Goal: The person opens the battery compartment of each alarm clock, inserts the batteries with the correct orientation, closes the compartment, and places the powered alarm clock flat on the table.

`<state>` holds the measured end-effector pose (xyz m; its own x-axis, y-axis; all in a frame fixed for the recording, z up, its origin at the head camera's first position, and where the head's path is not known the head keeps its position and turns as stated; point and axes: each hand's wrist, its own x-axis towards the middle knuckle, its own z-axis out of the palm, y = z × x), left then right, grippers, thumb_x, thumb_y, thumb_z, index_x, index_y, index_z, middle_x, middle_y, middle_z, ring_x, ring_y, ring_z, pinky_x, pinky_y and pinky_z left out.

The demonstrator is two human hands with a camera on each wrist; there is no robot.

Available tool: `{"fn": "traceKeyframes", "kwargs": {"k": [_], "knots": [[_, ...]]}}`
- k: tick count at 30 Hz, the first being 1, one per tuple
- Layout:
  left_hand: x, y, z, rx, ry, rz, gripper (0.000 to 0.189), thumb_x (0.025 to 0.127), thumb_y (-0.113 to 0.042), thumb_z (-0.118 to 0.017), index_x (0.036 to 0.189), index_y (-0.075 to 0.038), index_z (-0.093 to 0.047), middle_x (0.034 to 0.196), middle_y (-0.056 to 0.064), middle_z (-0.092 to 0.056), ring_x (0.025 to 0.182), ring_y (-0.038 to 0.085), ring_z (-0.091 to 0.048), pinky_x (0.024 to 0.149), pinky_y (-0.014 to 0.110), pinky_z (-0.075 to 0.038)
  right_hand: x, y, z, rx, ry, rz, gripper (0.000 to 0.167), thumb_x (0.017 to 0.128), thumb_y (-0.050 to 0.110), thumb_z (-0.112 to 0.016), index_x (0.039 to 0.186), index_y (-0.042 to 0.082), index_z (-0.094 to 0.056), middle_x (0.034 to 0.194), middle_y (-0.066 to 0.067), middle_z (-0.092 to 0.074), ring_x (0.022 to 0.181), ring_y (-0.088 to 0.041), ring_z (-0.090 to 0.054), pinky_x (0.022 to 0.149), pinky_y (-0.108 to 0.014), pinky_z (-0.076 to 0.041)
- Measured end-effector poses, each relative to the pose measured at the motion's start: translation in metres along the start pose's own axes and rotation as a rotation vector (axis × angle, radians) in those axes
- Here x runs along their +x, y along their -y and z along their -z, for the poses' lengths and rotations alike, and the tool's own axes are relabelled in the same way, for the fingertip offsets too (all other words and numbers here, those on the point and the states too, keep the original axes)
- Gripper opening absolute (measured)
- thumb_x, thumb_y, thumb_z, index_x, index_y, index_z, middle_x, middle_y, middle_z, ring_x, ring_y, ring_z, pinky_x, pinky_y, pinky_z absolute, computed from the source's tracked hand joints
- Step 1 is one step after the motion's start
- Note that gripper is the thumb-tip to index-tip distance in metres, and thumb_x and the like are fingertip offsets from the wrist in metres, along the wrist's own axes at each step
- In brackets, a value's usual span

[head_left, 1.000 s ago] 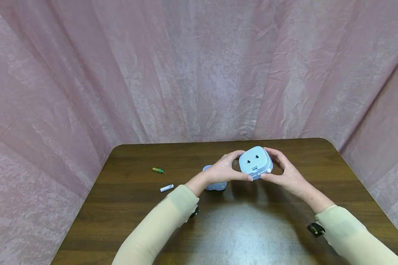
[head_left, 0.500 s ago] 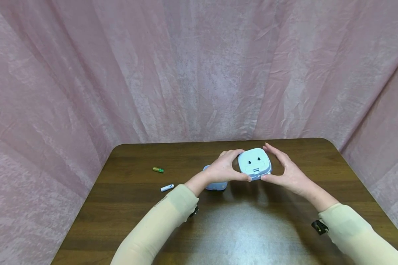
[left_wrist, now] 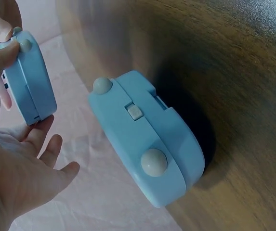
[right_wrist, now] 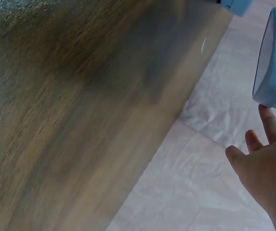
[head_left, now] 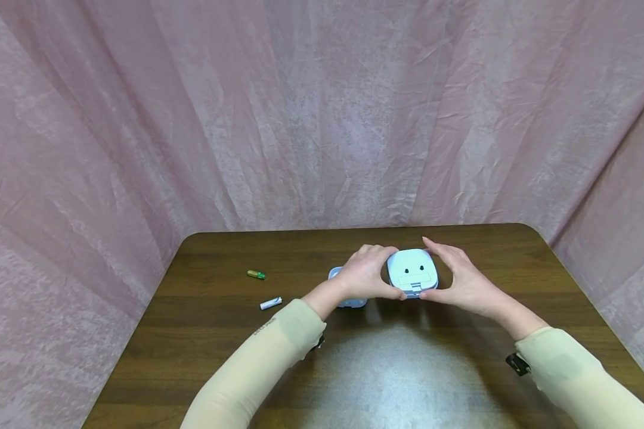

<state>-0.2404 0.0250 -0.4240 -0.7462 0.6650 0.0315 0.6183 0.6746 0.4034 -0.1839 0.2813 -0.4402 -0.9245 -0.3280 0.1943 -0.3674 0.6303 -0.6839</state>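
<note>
A light blue rounded-square device (head_left: 412, 273) is held above the table, its back up with two keyhole slots and a battery cover. My left hand (head_left: 369, 273) grips its left side between thumb and fingers. On the right, my right hand (head_left: 463, 279) pinches it, thumb at the near edge; in the right wrist view the index fingertip touches the rim. A similar light blue device (left_wrist: 142, 139) with two pale ball feet and a small white button stands on the table. In the head view my left hand and wrist partly cover it.
Farther left on the wooden table (head_left: 204, 345) lie a green battery (head_left: 256, 274) and a white-and-blue battery (head_left: 271, 303). Pink curtains (head_left: 322, 119) hang behind the table and on both sides.
The held device has turned from tilted to nearly square to me and come slightly lower and nearer. Both hands moved with it; my right fingers loosened, then drew in again. The batteries stayed put.
</note>
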Motion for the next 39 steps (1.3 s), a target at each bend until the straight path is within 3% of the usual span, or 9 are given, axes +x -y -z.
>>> {"fn": "traceKeyframes", "kwargs": {"k": [8,16,22,31,39], "knots": [[0.003,-0.004,-0.006,0.102,0.045,-0.009,0.092,0.077,-0.063,-0.081,0.151,-0.02,-0.047,0.144,-0.004,-0.055,0.137,0.023,-0.042,0.115,0.042,-0.031,0.0,-0.003,-0.002,-0.09,0.081,-0.052,0.109,0.076,0.047,-0.09,0.162,0.016,-0.03,0.156,-0.013,-0.037,0.144,-0.035,-0.024,0.107,-0.064,-0.031],[0.006,-0.008,-0.012,0.186,0.083,0.006,0.097,0.077,-0.064,-0.08,0.153,-0.016,-0.044,0.147,-0.003,-0.053,0.139,0.021,-0.04,0.121,0.044,-0.019,0.001,-0.011,-0.008,-0.12,0.065,-0.033,0.099,0.075,0.048,-0.091,0.152,0.009,-0.043,0.148,-0.013,-0.046,0.139,-0.037,-0.029,0.104,-0.063,-0.033],[0.009,-0.011,-0.017,0.239,0.092,0.017,0.097,0.076,-0.07,-0.079,0.151,-0.018,-0.047,0.145,-0.005,-0.054,0.139,0.021,-0.041,0.122,0.049,-0.017,0.0,-0.017,-0.012,-0.115,0.073,-0.042,0.097,0.074,0.048,-0.091,0.15,0.01,-0.046,0.147,-0.013,-0.047,0.14,-0.038,-0.029,0.104,-0.063,-0.032],[0.014,-0.017,-0.029,0.362,0.136,0.035,0.097,0.08,-0.07,-0.073,0.153,-0.014,-0.044,0.146,-0.003,-0.054,0.138,0.019,-0.041,0.122,0.045,-0.018,0.001,-0.03,-0.017,-0.135,0.102,-0.055,0.096,0.072,0.045,-0.093,0.149,0.008,-0.048,0.146,-0.014,-0.048,0.14,-0.039,-0.03,0.106,-0.061,-0.031],[0.016,-0.018,-0.038,0.444,0.15,0.027,0.095,0.075,-0.076,-0.074,0.145,-0.016,-0.053,0.139,-0.004,-0.058,0.137,0.018,-0.042,0.123,0.044,-0.015,0.0,-0.037,-0.022,-0.196,0.134,-0.049,0.096,0.071,0.047,-0.093,0.148,0.008,-0.049,0.146,-0.017,-0.048,0.139,-0.041,-0.031,0.106,-0.063,-0.032]]}}
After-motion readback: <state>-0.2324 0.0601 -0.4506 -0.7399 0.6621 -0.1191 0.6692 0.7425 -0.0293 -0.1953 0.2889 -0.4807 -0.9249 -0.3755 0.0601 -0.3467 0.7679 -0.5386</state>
